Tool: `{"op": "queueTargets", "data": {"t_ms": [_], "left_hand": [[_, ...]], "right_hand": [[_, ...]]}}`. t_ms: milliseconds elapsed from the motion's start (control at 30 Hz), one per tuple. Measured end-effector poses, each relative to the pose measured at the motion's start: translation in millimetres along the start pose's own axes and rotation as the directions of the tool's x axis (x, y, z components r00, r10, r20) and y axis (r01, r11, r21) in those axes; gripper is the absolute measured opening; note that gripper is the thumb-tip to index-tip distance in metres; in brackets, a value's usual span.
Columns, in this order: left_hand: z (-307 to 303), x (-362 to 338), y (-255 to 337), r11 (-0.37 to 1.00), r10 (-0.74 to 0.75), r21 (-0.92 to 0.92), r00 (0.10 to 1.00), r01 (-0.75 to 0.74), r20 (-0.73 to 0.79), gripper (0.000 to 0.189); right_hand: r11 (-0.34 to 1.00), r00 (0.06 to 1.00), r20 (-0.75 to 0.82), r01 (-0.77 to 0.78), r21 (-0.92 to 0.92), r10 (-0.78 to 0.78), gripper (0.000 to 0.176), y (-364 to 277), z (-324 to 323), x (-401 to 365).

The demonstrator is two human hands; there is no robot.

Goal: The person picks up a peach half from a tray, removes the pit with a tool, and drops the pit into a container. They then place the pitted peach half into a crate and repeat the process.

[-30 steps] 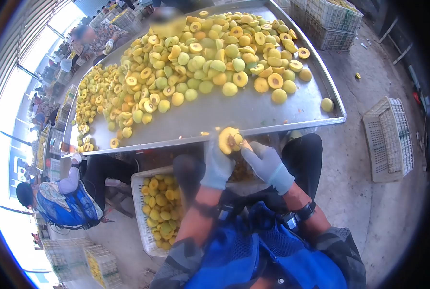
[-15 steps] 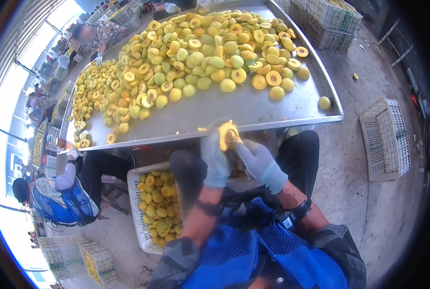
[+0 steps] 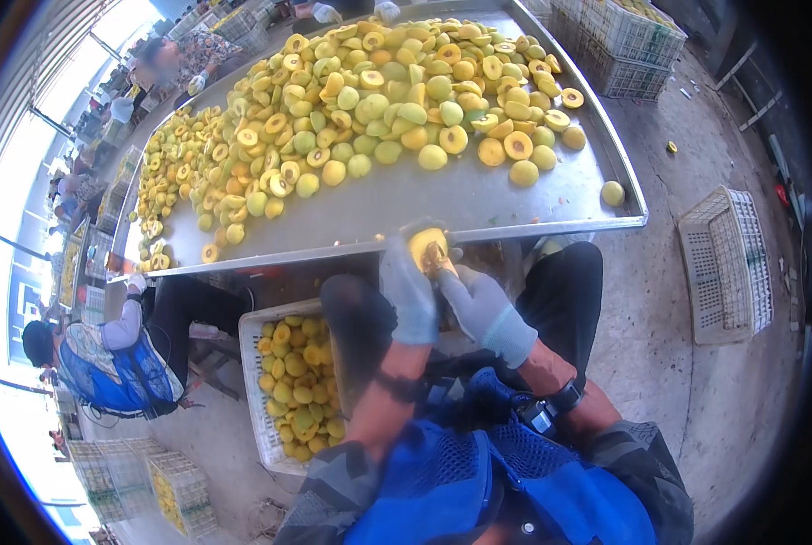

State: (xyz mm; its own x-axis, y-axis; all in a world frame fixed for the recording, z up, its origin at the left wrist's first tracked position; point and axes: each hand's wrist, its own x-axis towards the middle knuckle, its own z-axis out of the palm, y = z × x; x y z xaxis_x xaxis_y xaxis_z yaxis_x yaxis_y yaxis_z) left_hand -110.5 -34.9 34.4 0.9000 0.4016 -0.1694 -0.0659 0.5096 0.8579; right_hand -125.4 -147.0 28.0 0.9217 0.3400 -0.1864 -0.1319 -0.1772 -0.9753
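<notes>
"Fruit (image 3: 427,243) w/ cut face showing, where was it?"

"Near the front edge of the table (image 3: 406,207), L hand (image 3: 408,295) clamped on it, R hand (image 3: 480,307) right up against it. Hands together; couldn't tell if R gripped a tool."

"Step?"

"Mid-work at the brown centre (image 3: 434,258), prob. Next move seemed to need firm L hold, careful R control."

"Textures?"

"Soft-looking yellow flesh, matte grey gloves (image 3: 512,337), smooth metal tabletop, rounded halves (image 3: 518,143) heaped up top, rigid white crate (image 3: 252,391) w/ more fruit, approx. beside L knee (image 3: 356,309)."

Far-side co-worker's head gone from view, two gloved hands (image 3: 326,13) now showing, patterned-sleeved hand (image 3: 197,84) lifted from pile (image 3: 360,118).
</notes>
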Motion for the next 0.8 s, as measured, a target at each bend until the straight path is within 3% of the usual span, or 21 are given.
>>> {"op": "queueTargets", "data": {"t_ms": [67, 167, 233, 333, 433, 533, 633, 733, 800], "left_hand": [[0, 0, 1, 0.998, 0.029, 0.048, 1.0, -0.028, -0.004, 0.062], [-7, 1, 0, 0.997, 0.006, 0.08, 1.0, -0.005, -0.011, 0.054], [-13, 4, 2, 0.997, -0.074, 0.019, 0.997, 0.074, 0.01, 0.044], [-15, 3, 5, 0.997, -0.035, 0.072, 0.998, 0.031, 0.061, 0.044], [-26, 10, -2, 0.959, 0.105, 0.234, 0.965, -0.162, 0.239, 0.044], [-27, 13, -4, 0.966, 0.123, 0.185, 0.95, -0.181, 0.287, 0.056], [-26, 15, -3, 0.915, 0.223, 0.25, 0.912, -0.318, 0.345, 0.054], [-13, 4, 5, 0.962, 0.013, 0.27, 0.992, -0.047, 0.127, 0.053], [-12, 5, -1, 0.952, 0.015, 0.302, 0.997, -0.039, 0.081, 0.054]], "right_hand": [[0.995, 0.997, 0.032, -0.067, 0.07, 0.065, 0.05, -2, 1, -3], [0.989, 0.996, 0.081, -0.056, 0.137, 0.045, 0.051, 2, 1, -7], [0.966, 0.985, 0.138, -0.131, 0.223, 0.102, 0.049, -1, 1, -10], [0.912, 0.949, 0.244, -0.271, 0.307, 0.199, 0.047, -16, -3, -17], [0.867, 0.919, 0.319, -0.345, 0.359, 0.233, 0.046, -14, -5, -18], [0.859, 0.917, 0.331, -0.345, 0.377, 0.223, 0.045, -2, -4, -16], [0.848, 0.901, 0.369, -0.369, 0.38, 0.226, 0.045, 0, -9, -15], [0.888, 0.917, 0.366, -0.293, 0.355, 0.156, 0.044, 8, -8, -13], [0.893, 0.922, 0.366, -0.266, 0.365, 0.125, 0.046, 11, -8, -11]]}}
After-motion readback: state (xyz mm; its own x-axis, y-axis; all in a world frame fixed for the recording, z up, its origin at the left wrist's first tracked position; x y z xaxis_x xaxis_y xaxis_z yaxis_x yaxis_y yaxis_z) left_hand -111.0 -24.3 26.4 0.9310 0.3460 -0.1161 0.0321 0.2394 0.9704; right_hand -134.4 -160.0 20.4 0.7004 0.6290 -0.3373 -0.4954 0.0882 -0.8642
